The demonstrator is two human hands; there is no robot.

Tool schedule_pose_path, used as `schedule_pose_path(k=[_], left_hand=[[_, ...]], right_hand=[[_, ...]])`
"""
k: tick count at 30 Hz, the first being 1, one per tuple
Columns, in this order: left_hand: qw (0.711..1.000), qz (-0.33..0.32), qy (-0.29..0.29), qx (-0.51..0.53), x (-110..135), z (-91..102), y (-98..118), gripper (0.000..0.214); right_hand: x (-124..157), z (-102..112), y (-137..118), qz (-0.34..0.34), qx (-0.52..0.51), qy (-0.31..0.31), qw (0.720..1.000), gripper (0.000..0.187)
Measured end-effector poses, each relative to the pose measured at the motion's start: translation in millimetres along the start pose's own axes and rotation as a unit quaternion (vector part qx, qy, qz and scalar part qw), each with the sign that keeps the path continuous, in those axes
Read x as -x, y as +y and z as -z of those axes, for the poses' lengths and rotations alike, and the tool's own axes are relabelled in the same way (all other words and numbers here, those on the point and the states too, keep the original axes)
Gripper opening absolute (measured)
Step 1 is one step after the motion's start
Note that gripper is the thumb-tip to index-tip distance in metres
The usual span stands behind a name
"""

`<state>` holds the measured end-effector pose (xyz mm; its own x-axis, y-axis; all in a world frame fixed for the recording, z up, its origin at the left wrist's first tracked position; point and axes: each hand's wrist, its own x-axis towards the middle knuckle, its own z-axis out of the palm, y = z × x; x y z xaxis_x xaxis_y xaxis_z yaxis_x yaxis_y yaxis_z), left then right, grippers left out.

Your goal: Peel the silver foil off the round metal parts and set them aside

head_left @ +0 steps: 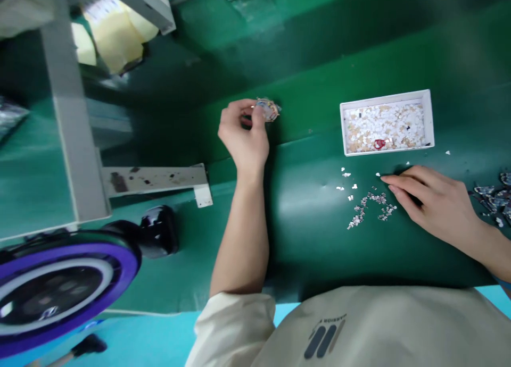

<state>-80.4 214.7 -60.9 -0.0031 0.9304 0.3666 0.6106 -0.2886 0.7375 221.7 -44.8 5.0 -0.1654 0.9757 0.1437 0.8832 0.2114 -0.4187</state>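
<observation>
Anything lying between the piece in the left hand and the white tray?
Nothing visible: only bare green mat between the small piece in the left hand and the white tray. Loose scraps sit by the right hand.

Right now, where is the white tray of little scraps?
Head view, right side of the green table: the white tray sits just beyond the right hand and the loose scraps.

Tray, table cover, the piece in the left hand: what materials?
Tray: white, thin straight walls, probably plastic or card. Table cover: green, glossy, dimpled, likely a soft vinyl or rubber mat. Piece in the left hand: too blurred to tell.
</observation>
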Motion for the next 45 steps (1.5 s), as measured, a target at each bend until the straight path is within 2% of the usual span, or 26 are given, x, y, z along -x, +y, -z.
schedule_pose_path(k=[3,6,7,8,10,12,16,19,22,26,28,30,32,38,45], left_hand=[[0.999,-0.011,0.033,-0.024,6.8,-0.2,10.6,0.020],[0.994,-0.081,0.074,-0.005,31.2,3.3,43.6,0.009],[0.992,-0.112,0.060,0.013,43.5,6.0,56.2,0.011],[0.990,-0.135,0.002,0.040,57.0,9.2,68.1,0.014],[0.968,-0.187,-0.151,0.068,83.9,16.0,86.9,0.014],[0.948,-0.211,-0.224,0.082,103.9,20.6,96.8,0.010],[0.930,-0.245,-0.265,0.062,113.7,18.2,97.7,0.013],[0.926,-0.255,-0.273,0.051,108.8,14.5,95.6,0.009],[0.929,-0.227,-0.282,0.072,108.8,16.4,100.6,0.009],[0.926,-0.094,-0.303,0.204,121.3,21.2,118.7,0.008],[0.905,-0.001,-0.319,0.282,130.4,20.9,128.4,0.010],[0.871,0.083,-0.333,0.351,138.6,18.6,135.5,0.015],[0.848,0.125,-0.338,0.390,144.1,15.6,138.9,0.021],[0.852,0.093,-0.337,0.389,146.9,11.9,137.5,0.013],[0.849,0.092,-0.337,0.398,149.4,11.5,139.7,0.011]], right_hand=[[-3.0,-3.5,-1.0,0.035,0.069,-0.007,0.997,0.029],[-5.4,-7.0,-1.1,0.043,0.101,0.010,0.994,0.029],[-5.8,-7.8,-0.6,0.042,0.102,0.016,0.994,0.030],[-5.8,-8.3,0.0,0.042,0.099,0.020,0.994,0.031],[-5.4,-8.5,1.3,0.044,0.075,0.027,0.996,0.030],[-5.0,-7.9,1.6,0.043,0.031,0.045,0.998,0.025],[-6.1,-6.1,-1.9,0.002,-0.064,0.080,0.995,0.006],[-7.8,-5.4,-4.6,-0.056,-0.107,0.097,0.988,0.018],[-8.5,-5.6,-4.5,-0.070,-0.118,0.088,0.987,0.018],[-7.7,-5.7,-3.9,-0.028,-0.111,0.078,0.990,0.006],[-7.1,-4.9,-5.6,-0.009,-0.128,0.081,0.988,0.009],[-6.2,-3.9,-8.5,0.014,-0.150,0.076,0.986,0.012],[-4.9,-3.4,-11.7,0.040,-0.166,0.069,0.983,0.015],[-3.3,-6.9,-15.4,0.035,-0.195,0.068,0.978,0.015],[-5.2,-8.3,-15.7,0.047,-0.203,0.088,0.974,0.016]])
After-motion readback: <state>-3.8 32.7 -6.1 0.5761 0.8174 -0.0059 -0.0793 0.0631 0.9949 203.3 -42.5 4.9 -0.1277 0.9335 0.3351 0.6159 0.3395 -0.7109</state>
